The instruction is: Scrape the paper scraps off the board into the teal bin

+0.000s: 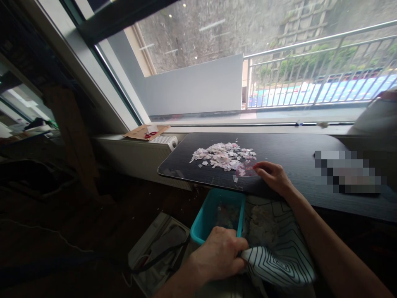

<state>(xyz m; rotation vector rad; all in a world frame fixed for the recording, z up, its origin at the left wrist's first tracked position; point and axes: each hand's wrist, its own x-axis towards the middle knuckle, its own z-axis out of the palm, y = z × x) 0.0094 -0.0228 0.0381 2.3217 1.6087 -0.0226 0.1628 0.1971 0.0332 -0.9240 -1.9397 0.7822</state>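
My right hand (273, 177) is closed on a thin see-through pinkish plastic piece (246, 169) at the front edge of the black tabletop (288, 153). The plastic meets the near right side of a pile of small pale paper scraps (221, 155). Lower down, my left hand (218, 252) pinches the edge of a white cloth with black lines (279, 263). That hand also lies against the near rim of a teal plastic bin (201, 221). Inside the bin are some scraps, dim in shadow. More scraps (263, 223) lie in a fold of the cloth.
Red-handled scissors (151, 135) rest on a brown envelope (144, 131) at the windowsill, above a white radiator (139, 155). A blurred-out item (347, 171) is on the tabletop's right. A box (159, 244) with dark items stands left of the bin.
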